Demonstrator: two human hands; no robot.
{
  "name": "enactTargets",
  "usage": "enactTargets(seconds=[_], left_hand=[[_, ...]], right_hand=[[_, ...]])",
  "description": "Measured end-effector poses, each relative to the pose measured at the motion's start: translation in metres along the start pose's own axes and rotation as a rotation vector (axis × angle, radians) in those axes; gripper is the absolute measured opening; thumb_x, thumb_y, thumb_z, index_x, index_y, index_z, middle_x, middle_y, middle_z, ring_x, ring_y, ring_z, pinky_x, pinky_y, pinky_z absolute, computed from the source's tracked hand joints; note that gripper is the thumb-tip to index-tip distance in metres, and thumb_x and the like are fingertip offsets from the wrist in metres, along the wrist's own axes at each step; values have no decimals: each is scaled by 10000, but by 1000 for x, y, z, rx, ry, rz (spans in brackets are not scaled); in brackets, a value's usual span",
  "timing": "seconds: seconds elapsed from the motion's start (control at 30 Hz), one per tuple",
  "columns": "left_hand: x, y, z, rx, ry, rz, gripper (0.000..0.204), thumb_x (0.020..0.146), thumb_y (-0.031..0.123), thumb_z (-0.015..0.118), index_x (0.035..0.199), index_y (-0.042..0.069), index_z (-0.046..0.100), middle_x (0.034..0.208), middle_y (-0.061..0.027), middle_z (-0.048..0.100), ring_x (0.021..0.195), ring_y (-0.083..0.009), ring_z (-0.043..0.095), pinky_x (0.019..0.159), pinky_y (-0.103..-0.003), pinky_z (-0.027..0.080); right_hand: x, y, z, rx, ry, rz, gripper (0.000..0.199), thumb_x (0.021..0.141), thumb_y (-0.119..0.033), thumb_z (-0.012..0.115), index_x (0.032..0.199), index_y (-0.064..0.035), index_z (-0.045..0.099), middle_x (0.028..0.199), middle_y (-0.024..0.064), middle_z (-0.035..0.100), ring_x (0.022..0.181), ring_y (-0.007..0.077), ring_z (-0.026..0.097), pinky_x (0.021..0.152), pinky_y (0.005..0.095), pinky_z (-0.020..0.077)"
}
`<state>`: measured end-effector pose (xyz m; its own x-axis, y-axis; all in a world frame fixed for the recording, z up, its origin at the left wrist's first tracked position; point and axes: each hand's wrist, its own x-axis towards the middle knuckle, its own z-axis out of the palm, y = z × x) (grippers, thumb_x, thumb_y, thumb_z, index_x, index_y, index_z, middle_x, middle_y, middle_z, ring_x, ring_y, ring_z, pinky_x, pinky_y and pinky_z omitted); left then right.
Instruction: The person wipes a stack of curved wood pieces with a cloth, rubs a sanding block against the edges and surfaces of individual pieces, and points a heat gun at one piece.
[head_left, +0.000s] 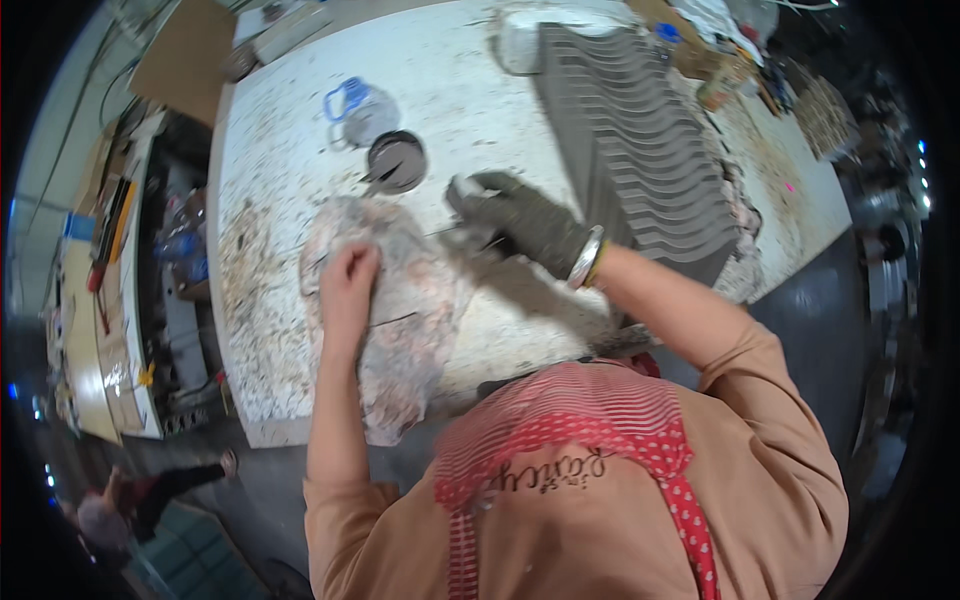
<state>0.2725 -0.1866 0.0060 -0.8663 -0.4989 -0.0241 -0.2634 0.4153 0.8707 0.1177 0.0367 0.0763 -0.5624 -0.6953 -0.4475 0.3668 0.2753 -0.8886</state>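
Red-and-white apron, striped above and dotted at the strap, over a tan long-sleeved top, fills the near foreground; both forearms reach out from it onto the speckled worktable. Landmark: a pale, mottled pink-grey sheet of raw hide or meat, irregular in outline, wrinkled and glossy, lying flat on the worktable with its lower end hanging just past the near table edge. Left hand, bare, rests on the sheet's left-centre, fingers curled and pressed down onto it, pinning it. Right hand, in a dark grey glove with metal bangles at the wrist, sits at the sheet's upper right corner, fingers closed around a thin blade-like tool; tool too blurred to identify, its tip touching the sheet's edge. Beyond the sheet, just above it, a round dark bowl; further above that, a blue-handled clear jug. Right of the sheet, well apart, a grey stepped stack of trays. Another person on the floor far left of the sheet
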Motion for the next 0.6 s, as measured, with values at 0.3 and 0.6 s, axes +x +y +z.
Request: enactTargets(seconds=[0.3,0.6], left_hand=[[93,-4,-9,736,160,572,360,833,182,648,1181,116,582,1047,-100,588,939,-302,577,770,-402,483],[128,0,-9,921,34,713,114,857,174,595,925,88,626,860,-81,597,800,-286,583,682,-398,477]], right_hand=[[71,5,16,-438,-165,-365,441,924,-507,510,903,-77,605,698,15,554,592,106,473,637,270,445],[73,13,4,-70,-76,-69,268,764,-235,583,575,-45,561,503,79,539,435,186,536,440,341,457]])
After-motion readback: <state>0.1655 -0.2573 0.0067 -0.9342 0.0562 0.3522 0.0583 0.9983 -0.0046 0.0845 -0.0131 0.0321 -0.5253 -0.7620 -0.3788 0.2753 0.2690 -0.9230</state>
